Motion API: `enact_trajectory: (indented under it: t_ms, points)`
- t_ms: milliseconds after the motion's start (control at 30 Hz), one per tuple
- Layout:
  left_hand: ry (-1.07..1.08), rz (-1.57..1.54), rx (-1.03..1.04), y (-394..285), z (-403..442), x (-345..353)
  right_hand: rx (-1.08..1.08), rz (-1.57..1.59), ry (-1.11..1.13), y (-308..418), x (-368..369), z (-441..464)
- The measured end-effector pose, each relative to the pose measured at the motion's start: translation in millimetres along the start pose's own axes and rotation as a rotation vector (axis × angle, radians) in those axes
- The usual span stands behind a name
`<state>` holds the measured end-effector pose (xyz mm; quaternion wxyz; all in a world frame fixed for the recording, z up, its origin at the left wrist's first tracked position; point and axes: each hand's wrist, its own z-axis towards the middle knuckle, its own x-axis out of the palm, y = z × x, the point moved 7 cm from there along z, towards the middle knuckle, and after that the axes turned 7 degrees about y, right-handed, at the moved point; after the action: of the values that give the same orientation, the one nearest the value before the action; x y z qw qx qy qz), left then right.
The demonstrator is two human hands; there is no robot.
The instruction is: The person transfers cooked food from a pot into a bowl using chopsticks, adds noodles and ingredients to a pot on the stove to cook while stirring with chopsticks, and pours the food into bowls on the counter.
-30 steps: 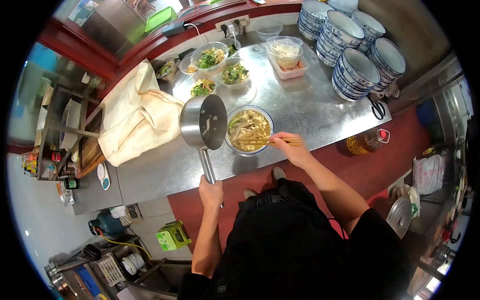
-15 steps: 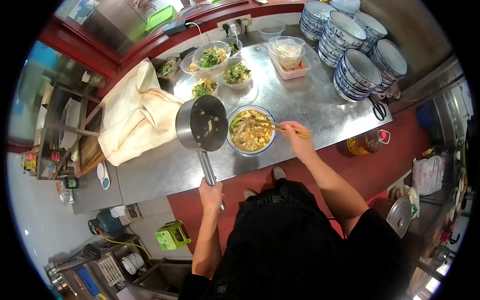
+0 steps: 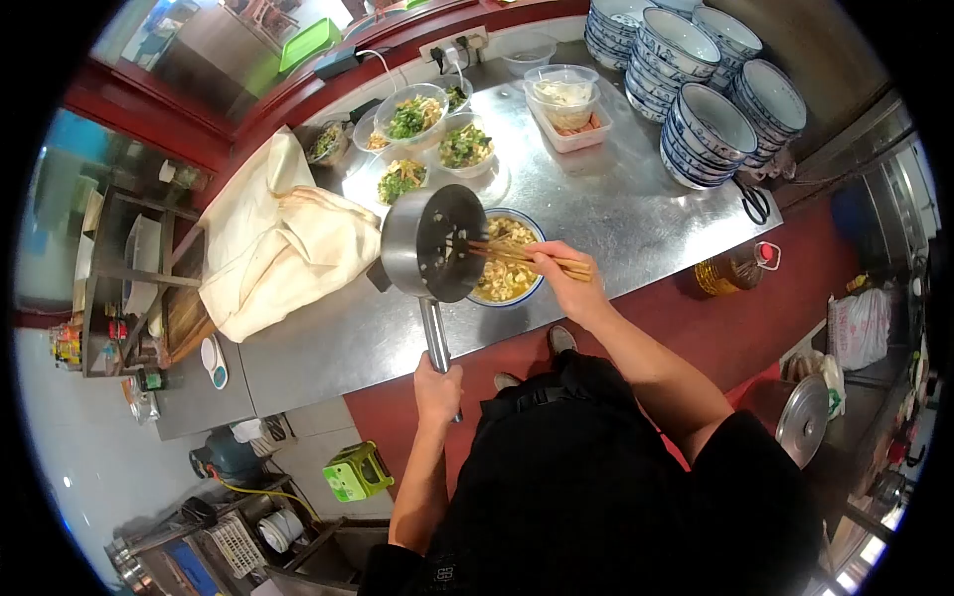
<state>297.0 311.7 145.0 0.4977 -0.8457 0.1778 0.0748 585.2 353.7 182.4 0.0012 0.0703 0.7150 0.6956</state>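
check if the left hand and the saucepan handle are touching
Touching: the head view shows the left hand closed around the saucepan handle, with the handle's end poking out below the grip.

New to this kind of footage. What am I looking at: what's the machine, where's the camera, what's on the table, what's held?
There's no machine: these are a person's two bare hands. Every picture comes from one camera worn on the head, looking forward and down, so you see roughly the wearer's own view.

The left hand grips a tilted metal pot by its handle. The right hand holds chopsticks, tips at the pot's mouth. The pot partly hides a bowl of food on the metal counter. Also there: a pale cloth, tubs of greens and stacked bowls.
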Motion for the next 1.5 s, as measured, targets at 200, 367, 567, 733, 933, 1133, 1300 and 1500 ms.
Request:
enact_trajectory:
  t_ms: [200, 367, 567, 733, 933, 1133, 1300, 1500]
  points:
    - [-0.057, 0.293, 0.033, -9, 0, 0, -0.064, -0.01, -0.01, -3, -10, -11]
    - [-0.177, 0.502, 0.082, -32, -8, -8, 0.026, 0.023, -0.09, 8, -53, -29]
    - [-0.076, 0.421, 0.189, -16, 8, -12, 0.023, 0.338, -0.047, 26, -32, -19]
    - [0.248, -0.302, -0.065, -11, 9, 16, 0.191, 0.87, 0.062, 2, 10, -27]
    - [0.494, -0.752, -0.04, -32, -1, 52, 0.362, 0.861, 0.266, -27, 66, -48]
    - [0.317, -0.765, -0.146, -33, 2, 46, 0.299, 0.504, 0.207, -11, -2, -27]
    - [0.249, -0.757, -0.14, -11, -9, 14, -0.071, -0.492, -0.576, 54, -257, 23]
    - [0.145, -0.774, -0.134, 4, -14, -4, 0.241, -1.393, -0.555, 71, -373, 67]
